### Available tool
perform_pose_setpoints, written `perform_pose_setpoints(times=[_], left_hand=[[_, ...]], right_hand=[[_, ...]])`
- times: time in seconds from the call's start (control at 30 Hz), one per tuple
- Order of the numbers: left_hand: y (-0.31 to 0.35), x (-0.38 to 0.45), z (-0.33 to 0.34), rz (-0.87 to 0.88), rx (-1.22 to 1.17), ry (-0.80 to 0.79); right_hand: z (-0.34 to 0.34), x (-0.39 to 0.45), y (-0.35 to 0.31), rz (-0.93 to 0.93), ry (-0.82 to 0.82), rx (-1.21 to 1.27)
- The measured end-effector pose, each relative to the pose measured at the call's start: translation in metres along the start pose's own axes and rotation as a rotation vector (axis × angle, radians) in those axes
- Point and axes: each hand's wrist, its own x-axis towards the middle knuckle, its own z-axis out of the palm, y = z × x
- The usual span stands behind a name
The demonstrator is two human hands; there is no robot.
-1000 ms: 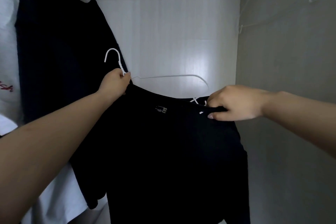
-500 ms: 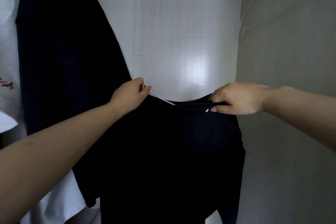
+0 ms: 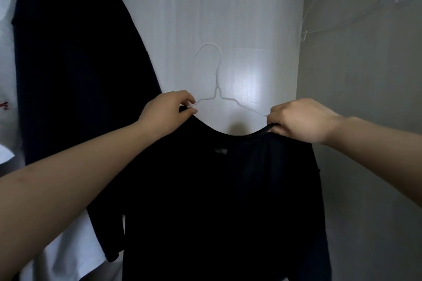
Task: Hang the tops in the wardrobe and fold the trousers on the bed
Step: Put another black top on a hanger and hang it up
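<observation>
A black top (image 3: pixel 228 189) hangs in front of me inside the wardrobe, spread on a white wire hanger (image 3: pixel 217 80) whose hook stands upright above the neckline. My left hand (image 3: pixel 169 112) pinches the hanger's left arm together with the top's left shoulder. My right hand (image 3: pixel 301 118) grips the neckline's right side where the hanger's right arm enters the fabric. The hanger's hook touches nothing.
Another black top (image 3: pixel 75 64) hangs on a white hanger at the upper left, with a white garment (image 3: pixel 6 29) behind it at the left edge. The wardrobe's white back panel (image 3: pixel 228 7) is straight ahead and its grey side wall (image 3: pixel 365 75) stands on the right.
The hanger has turned upright with its hook now above the neckline's middle. Both hands have spread apart to the top's shoulders and lifted it slightly.
</observation>
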Motion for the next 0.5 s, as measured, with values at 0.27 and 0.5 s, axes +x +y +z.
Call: perform_pose_setpoints(times=[0.27,0.5], left_hand=[[-0.031,-0.007,0.002,-0.109,0.044,-0.035],[-0.026,-0.004,0.007,-0.221,-0.135,0.128]], right_hand=[[0.000,-0.012,0.016,0.149,-0.186,0.356],[-0.004,-0.009,0.017,0.359,-0.056,0.727]])
